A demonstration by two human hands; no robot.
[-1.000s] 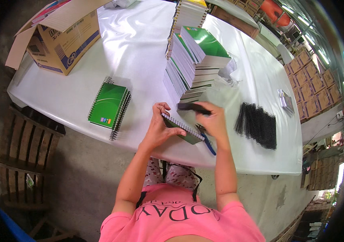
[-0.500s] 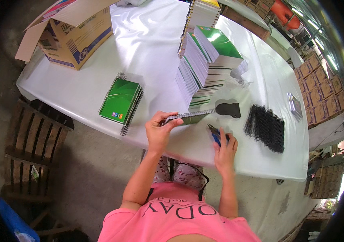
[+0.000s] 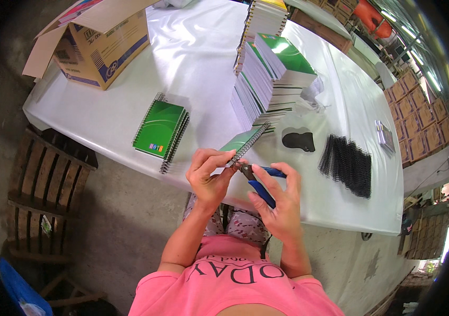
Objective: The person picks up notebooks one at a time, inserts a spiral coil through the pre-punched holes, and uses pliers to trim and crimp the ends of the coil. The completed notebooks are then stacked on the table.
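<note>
My left hand [image 3: 207, 174] grips a green spiral notebook [image 3: 239, 140] by its near end, with the black coil along its right edge. In my right hand [image 3: 281, 197] is a pair of blue-handled cutting pliers [image 3: 263, 193], its handles spread. The plier jaws meet the near end of the coil, close to my left fingertips. My fingers partly hide the exact contact. Left of my hands lies a small stack of green spiral notebooks [image 3: 159, 129]. Loose black coils [image 3: 345, 166] lie in a pile to the right.
Beyond my hands rises a tall stack of green-covered books [image 3: 287, 58], with yellow-topped spiral notebooks [image 3: 264, 21] behind. A flat black piece [image 3: 298, 140] rests nearby on the white-covered table [image 3: 193, 68]. An open cardboard box [image 3: 103, 47] stands far left, and a wooden slatted chair [image 3: 50, 195] sits below it.
My right hand has lifted the pliers off the tabletop and brought them left to the notebook's coil. My left hand has tilted the notebook so its cover shows more.
</note>
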